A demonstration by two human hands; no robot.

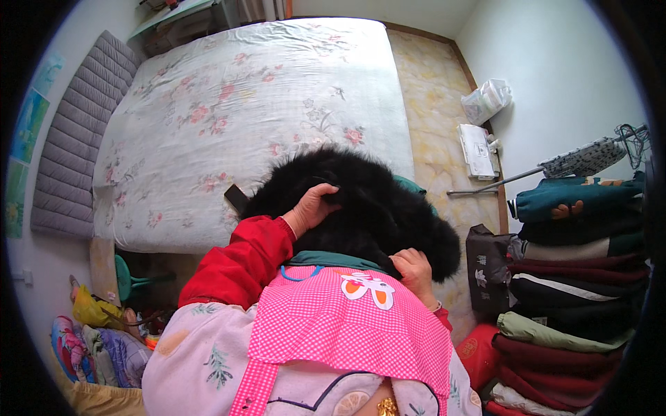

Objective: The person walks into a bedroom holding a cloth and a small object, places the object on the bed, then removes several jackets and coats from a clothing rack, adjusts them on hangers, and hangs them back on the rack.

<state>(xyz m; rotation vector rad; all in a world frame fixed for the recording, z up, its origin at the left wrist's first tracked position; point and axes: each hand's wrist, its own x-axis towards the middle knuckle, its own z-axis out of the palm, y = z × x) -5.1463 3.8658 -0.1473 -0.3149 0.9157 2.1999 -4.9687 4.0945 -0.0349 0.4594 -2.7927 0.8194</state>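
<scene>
A black, furry garment (364, 208) lies bunched at the near edge of the bed and over the front of the person's body. My left hand (315, 208) grips a fold of it near its middle, thumb and fingers closed together. Lower down on the right, my right hand (414, 268) pinches the garment's near edge beside the pink checked apron (348, 317). Teal fabric (338, 258) shows between the black fur and the apron, and more teal shows at the fur's right side. A dark phone (237, 198) rests on the bed, just left of the fur.
The bed (208, 140) has a pale floral sheet. A grey padded cushion (86, 135) stands along the left wall. Clothes (572, 291) hang on the right, beside a dark bag (487, 270). Near the right wall are an ironing board (585, 158) and a white box (476, 151).
</scene>
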